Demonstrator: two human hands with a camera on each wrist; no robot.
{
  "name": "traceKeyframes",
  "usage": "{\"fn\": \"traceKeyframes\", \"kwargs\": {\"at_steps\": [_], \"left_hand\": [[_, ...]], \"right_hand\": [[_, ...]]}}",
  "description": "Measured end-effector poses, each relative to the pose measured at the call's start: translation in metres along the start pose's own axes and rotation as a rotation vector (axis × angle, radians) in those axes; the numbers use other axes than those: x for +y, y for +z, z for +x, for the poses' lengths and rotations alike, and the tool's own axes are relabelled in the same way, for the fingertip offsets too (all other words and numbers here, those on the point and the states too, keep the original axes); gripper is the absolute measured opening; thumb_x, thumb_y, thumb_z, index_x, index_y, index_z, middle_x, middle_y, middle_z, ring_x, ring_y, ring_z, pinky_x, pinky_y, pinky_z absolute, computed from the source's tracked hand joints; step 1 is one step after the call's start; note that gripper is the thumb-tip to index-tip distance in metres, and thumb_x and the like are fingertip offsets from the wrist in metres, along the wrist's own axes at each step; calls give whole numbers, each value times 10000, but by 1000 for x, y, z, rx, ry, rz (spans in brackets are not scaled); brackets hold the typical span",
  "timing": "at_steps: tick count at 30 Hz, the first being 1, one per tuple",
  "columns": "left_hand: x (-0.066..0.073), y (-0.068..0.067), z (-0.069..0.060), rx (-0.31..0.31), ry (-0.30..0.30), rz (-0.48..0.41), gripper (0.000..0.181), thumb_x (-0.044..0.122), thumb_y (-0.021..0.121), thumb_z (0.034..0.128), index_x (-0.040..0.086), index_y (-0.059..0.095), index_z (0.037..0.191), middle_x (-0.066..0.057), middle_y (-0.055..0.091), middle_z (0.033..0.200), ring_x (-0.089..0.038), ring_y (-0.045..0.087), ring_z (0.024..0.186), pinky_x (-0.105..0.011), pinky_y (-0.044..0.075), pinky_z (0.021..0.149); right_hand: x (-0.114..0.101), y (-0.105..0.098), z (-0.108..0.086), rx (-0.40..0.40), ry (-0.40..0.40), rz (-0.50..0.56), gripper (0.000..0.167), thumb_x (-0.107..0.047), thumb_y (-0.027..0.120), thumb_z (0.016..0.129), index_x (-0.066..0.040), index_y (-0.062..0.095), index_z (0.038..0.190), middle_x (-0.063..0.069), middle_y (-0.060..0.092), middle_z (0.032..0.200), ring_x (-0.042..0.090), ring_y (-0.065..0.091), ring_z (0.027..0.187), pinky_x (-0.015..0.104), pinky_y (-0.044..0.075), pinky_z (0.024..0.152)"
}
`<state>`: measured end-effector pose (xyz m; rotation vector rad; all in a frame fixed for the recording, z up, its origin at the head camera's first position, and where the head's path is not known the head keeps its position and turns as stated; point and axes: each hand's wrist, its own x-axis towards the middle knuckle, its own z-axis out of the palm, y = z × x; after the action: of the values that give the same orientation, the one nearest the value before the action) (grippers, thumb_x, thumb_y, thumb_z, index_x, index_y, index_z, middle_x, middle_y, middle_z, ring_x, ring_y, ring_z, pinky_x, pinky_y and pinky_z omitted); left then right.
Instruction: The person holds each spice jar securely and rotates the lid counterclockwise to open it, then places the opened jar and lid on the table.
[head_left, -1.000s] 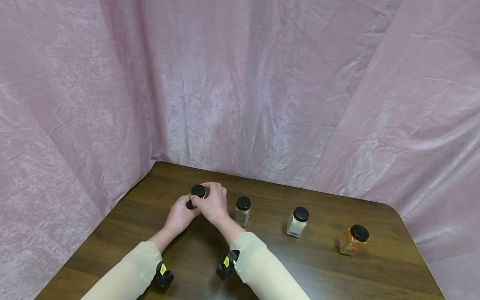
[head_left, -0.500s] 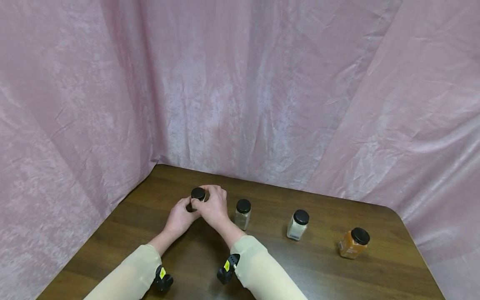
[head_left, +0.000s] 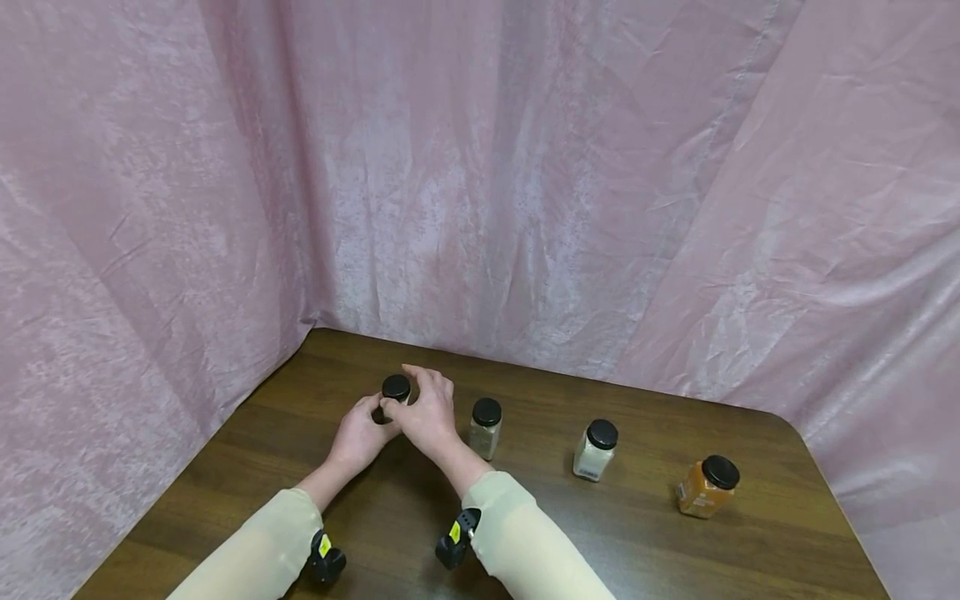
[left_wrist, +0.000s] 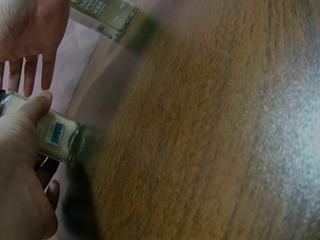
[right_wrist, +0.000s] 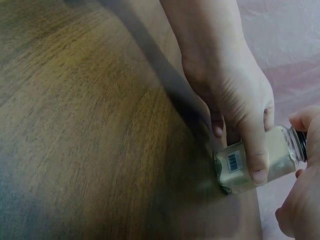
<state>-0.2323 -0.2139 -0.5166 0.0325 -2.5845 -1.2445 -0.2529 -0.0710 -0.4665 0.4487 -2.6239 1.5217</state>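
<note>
My left hand (head_left: 358, 437) grips the glass body of a spice jar (right_wrist: 280, 150) with a black lid (head_left: 396, 387) near the table's back left. Pale contents and a barcode label show through its side in both wrist views. The jar's base is at the wooden tabletop. Around the lid is my right hand (head_left: 429, 414), its thumb beside the lid's near side. Its fingers (left_wrist: 47, 70) are fairly straight and stand off the lid in the left wrist view. Part of the lid is out of frame there.
To the right, a jar of greenish-grey contents (head_left: 485, 432), a jar of white contents (head_left: 595, 452) and a jar of orange contents (head_left: 707, 487) stand in a row, all black-lidded. Pink curtains (head_left: 480, 183) hang behind and left of the wooden table (head_left: 645, 542).
My right hand's fingers have spread away from the far side of the lid. My left hand keeps its grip on the jar. The head view has tilted slightly up.
</note>
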Motion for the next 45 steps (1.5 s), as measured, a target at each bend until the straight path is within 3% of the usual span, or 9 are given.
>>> {"fn": "traceKeyframes", "kwargs": {"at_steps": [9,18,32,45], "left_hand": [[-1,0,-1,5,23,-7,379,172,841,826,54,719,1165,-179,674,1118,-353,624,1074,-527,490,937],[0,-1,-2,-10,-26,-15,376,218,818,861,40,720,1177,-183,657,1177,-347,612,1101,-532,480,949],[2,-2,-2,-27,-51,-13,449,236,822,865,26,694,1241,-196,644,1205,-366,600,1123,-539,462,978],[2,-3,-1,-15,-24,-9,365,214,824,859,45,711,1162,-170,662,1128,-351,614,1072,-532,475,946]], "right_hand": [[0,0,0,14,24,8,592,-403,841,823,-171,616,1318,14,534,1388,236,374,1338,420,395,1049],[-4,-1,0,34,34,-9,553,-448,849,805,-163,613,1216,-7,555,1283,229,396,1280,401,411,1001],[-4,0,1,39,49,-4,513,-428,843,807,-157,638,1191,-1,554,1299,213,399,1267,387,419,990],[-6,-2,1,31,16,-13,442,-368,828,832,-159,676,1191,14,562,1307,237,402,1301,413,420,1009]]}}
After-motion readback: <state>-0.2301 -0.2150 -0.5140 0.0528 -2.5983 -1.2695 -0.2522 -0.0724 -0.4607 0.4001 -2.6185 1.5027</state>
